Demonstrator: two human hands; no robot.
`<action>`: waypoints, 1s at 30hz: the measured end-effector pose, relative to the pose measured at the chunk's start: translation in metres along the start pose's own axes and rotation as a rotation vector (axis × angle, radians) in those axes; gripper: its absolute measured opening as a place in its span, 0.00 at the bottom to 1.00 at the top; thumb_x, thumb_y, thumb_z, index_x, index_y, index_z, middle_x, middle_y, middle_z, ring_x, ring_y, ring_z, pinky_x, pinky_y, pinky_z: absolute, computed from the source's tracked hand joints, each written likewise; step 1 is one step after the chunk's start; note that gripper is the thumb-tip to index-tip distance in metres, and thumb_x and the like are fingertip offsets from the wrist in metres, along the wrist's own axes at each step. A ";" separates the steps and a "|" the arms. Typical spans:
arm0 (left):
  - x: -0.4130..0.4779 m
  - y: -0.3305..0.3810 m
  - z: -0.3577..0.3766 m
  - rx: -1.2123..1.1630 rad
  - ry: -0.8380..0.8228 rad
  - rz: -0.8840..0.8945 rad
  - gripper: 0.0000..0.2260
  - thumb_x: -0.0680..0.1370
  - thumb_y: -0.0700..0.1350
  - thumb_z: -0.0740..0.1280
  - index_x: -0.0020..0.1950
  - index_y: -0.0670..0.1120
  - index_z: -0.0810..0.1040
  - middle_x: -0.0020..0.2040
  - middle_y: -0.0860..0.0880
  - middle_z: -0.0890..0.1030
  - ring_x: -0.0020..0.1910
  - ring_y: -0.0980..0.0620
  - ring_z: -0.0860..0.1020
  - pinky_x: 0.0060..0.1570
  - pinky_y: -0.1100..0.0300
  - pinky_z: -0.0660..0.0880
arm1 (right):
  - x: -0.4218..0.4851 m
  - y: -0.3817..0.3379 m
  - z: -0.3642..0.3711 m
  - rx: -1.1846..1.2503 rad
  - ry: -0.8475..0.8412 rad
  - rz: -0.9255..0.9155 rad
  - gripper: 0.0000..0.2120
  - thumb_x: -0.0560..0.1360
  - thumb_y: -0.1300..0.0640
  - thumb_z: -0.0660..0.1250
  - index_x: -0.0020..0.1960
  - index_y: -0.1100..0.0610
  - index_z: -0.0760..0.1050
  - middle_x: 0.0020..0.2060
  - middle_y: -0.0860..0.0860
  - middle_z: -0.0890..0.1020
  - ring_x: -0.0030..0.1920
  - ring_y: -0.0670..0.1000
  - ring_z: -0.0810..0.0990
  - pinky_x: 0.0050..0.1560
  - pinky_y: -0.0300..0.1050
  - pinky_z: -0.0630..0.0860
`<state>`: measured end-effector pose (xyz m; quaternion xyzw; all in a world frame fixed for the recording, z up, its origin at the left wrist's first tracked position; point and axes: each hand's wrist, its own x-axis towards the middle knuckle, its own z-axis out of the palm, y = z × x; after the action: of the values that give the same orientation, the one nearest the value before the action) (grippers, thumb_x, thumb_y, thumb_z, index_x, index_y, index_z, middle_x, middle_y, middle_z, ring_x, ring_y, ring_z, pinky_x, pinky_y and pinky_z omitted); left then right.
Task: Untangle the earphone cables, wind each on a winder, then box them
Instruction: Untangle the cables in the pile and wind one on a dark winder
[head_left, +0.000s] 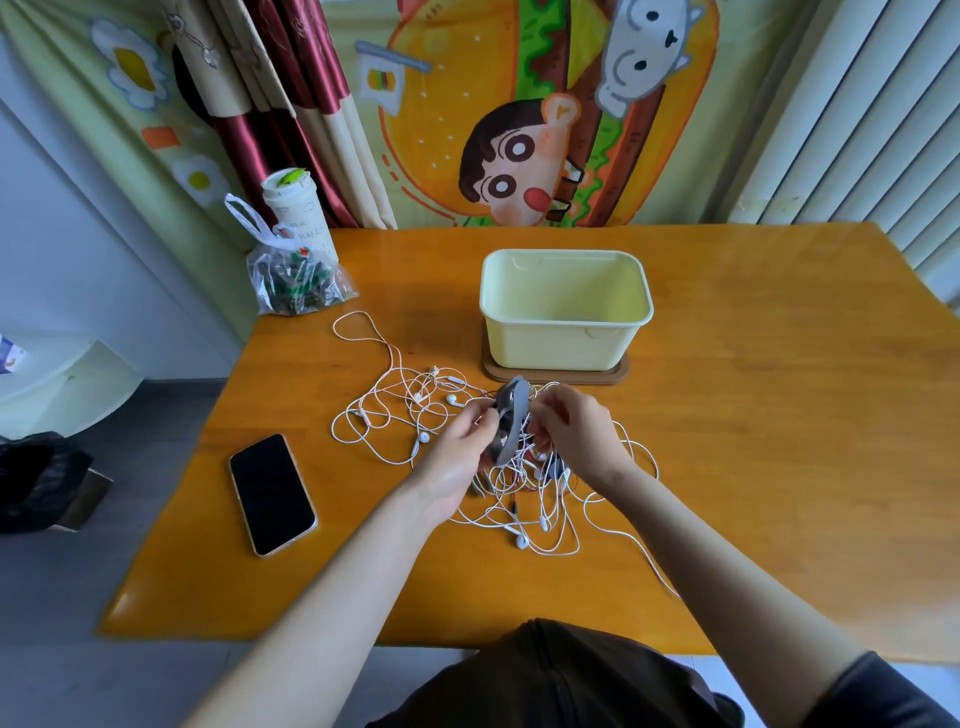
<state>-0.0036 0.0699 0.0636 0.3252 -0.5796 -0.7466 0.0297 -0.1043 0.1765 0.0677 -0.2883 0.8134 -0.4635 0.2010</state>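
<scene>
- Centrally: grey winder (511, 415), raised just above the tangled earphone cables (524, 499) on the table (753, 441).
- My left hand (460, 447) grips the winder; my right hand (574, 428) curls against its far side, and I cannot tell what it holds.
- Step, I judge: untangling; next I need one freed cable end.
- Box (566, 338) stands open beyond.

I see the white earphone cables (519, 499) lying in one loose tangle, with earbuds scattered among the loops; a grey winder (511, 418), flat and oval, stands on its edge above the tangle, gripped between the left hand (457, 447) and the right hand (576, 431); the pale yellow box (563, 343) sits open just behind them.
</scene>
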 end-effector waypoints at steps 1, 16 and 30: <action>0.000 0.003 0.000 -0.062 -0.016 0.014 0.08 0.83 0.43 0.57 0.54 0.53 0.74 0.53 0.50 0.80 0.53 0.51 0.77 0.62 0.52 0.70 | -0.001 0.000 0.000 0.015 -0.032 -0.002 0.12 0.80 0.61 0.60 0.38 0.54 0.71 0.29 0.50 0.77 0.25 0.41 0.75 0.28 0.30 0.71; 0.013 0.011 0.017 -0.330 0.268 0.012 0.08 0.82 0.49 0.58 0.52 0.48 0.76 0.47 0.46 0.81 0.47 0.48 0.79 0.54 0.54 0.75 | -0.015 -0.001 0.023 0.104 0.028 0.026 0.06 0.78 0.61 0.62 0.45 0.57 0.77 0.31 0.50 0.78 0.27 0.43 0.75 0.30 0.35 0.74; 0.019 0.000 0.013 0.247 0.506 0.304 0.07 0.81 0.45 0.60 0.55 0.45 0.75 0.50 0.47 0.78 0.47 0.51 0.75 0.38 0.66 0.71 | -0.025 -0.011 0.028 -0.149 0.030 -0.120 0.09 0.78 0.58 0.63 0.46 0.60 0.80 0.33 0.48 0.78 0.31 0.47 0.75 0.35 0.38 0.71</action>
<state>-0.0249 0.0726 0.0561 0.4115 -0.6819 -0.5531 0.2444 -0.0661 0.1706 0.0652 -0.3435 0.8299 -0.4172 0.1387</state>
